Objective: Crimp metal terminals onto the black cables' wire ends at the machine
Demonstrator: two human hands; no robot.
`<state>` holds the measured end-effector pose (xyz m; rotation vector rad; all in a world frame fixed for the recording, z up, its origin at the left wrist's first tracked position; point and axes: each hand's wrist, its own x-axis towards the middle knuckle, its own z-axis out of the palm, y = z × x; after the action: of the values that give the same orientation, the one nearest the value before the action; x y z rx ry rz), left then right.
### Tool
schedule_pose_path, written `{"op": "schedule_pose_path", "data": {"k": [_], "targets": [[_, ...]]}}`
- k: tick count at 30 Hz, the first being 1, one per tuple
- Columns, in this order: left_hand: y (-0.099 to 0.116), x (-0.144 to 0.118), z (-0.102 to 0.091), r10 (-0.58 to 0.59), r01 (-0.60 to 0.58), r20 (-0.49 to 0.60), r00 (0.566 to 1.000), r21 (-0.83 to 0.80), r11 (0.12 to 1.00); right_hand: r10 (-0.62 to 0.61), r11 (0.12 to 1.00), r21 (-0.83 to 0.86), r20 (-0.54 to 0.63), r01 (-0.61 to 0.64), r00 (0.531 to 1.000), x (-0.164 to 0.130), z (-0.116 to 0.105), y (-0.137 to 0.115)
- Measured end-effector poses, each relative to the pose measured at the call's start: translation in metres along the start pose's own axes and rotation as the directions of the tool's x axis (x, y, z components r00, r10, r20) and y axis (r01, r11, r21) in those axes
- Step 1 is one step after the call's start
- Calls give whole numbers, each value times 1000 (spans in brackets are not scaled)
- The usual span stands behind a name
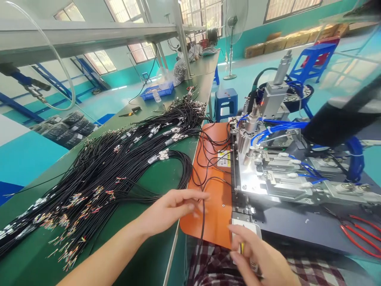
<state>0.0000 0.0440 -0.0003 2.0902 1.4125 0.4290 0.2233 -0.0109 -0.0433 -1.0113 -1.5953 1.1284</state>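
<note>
My left hand (pixel 172 206) reaches over the table's edge, fingers stretched out and slightly blurred, thumb apart from the index finger. A single black cable (pixel 203 226) runs down past its fingertips; I cannot tell whether they touch it. My right hand (pixel 258 256) is lower right, thumb and fingers apart, in front of a white box (pixel 246 227) on the machine's front edge. Nothing shows in its grasp. Between the hands lies an orange plate (pixel 217 222), crossed by several black cables that lead to the machine (pixel 253 174).
Bundles of black cables (pixel 119 159) with stripped coloured ends cover much of the green table (pixel 143 242). Red-handled pliers (pixel 360 236) lie on the machine's dark base at right. A blue tray (pixel 157 91) and yellow-black cutters (pixel 130 111) sit farther back. A blue stool (pixel 226 103) stands beyond the plate.
</note>
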Motion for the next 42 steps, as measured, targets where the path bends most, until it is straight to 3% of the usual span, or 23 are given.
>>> {"op": "schedule_pose_path", "data": {"k": [3,5,7,9,11,13,15,19,24,28,33,38,42], "targets": [[22,21,10,197,-176,-114,974,172,969,-185,961,-178,143,210,972,4,13,12],[33,26,9,301,-230,-156,941,359,905,-210,939,-234,194,253,958,1,12,22],[38,23,6,345,-227,-159,925,497,838,-155,973,-149,137,175,978,-3,3,27],[37,17,5,338,-218,-127,932,549,807,-5,999,40,-3,5,1000,-5,-10,22],[35,11,9,289,-207,-70,955,540,816,213,954,246,-142,-174,967,-3,-21,12],[34,7,18,232,-198,-14,973,469,861,366,870,407,-155,-279,917,1,-24,3],[38,5,31,204,-205,36,978,328,922,452,794,493,-87,-355,888,4,-21,4],[50,3,48,167,-161,145,975,-56,985,506,702,580,0,-412,862,3,-17,18],[53,4,59,90,0,222,971,-374,927,501,751,530,-68,-395,863,1,-22,19],[59,8,71,1,164,266,964,-600,783,479,776,485,-37,-403,877,-7,-25,28],[64,18,76,-75,330,363,929,-718,613,531,762,475,-67,-441,845,-18,-45,36],[66,24,80,-127,340,335,934,-714,613,496,770,513,-109,-378,862,-10,-54,24],[67,25,82,-109,367,378,919,-723,586,481,758,538,-81,-368,873,-4,-53,19]]}}
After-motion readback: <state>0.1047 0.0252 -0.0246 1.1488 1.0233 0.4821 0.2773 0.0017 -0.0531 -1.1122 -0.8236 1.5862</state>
